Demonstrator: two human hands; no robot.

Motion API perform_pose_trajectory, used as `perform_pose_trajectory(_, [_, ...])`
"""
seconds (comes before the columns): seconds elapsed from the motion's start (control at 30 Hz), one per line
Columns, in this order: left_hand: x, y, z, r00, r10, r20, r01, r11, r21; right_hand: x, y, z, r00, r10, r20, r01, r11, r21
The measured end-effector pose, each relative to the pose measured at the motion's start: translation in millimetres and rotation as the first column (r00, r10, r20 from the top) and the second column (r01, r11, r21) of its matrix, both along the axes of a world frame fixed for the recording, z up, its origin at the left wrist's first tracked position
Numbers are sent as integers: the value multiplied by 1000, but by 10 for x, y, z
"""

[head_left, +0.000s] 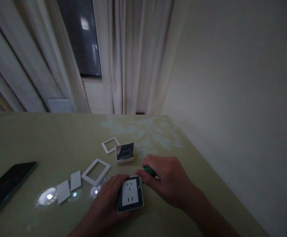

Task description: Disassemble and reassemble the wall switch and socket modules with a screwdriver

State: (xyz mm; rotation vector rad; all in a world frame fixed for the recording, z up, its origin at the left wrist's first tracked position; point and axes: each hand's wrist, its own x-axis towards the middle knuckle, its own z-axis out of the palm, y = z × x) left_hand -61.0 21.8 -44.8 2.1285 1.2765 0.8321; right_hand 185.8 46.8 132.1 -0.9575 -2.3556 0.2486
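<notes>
A wall socket (130,193) with a white face and a dark border lies tilted near the table's front. My left hand (108,200) is closed around its left side, the fingers over its far edge. In my right hand (169,177) is a screwdriver (149,171) with a green handle. Its thin shaft points down at the socket's right border, with the tip by the upper right edge; whether it sits in a screw I cannot tell. Just beyond stands a white box (125,161) with a dark insert (126,151) tilted up in it.
Two white frames (106,170) (104,144) lie left of the box. Two white plates (63,192) (75,180) sit farther left, and a dark phone or tablet (7,184) lies at the far left. A wall (244,115) runs along the table's right edge, with curtains (138,59) behind.
</notes>
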Motion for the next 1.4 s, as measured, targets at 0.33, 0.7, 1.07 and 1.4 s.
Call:
perform_pose_trajectory(0.33, [26, 19, 105, 1000, -15, -21, 14, 998, -55, 20, 232, 380, 832, -202, 517, 261, 964, -43])
perform_pose_trajectory(0.7, [41, 42, -58, 998, -35, -59, 36, 999, 25, -167, 223, 673, 677, -59, 733, 144, 988, -54])
perform_pose_trajectory(1.07, [167, -15, 22, 994, -69, -84, 71, 997, 16, -64, 104, 765, 733, 102, 672, 4, 988, -155])
perform_pose_trajectory(1.4, [213, -42, 30, 991, -88, -102, 89, 996, 4, -46, -22, 821, 725, 117, 679, 43, 976, -214])
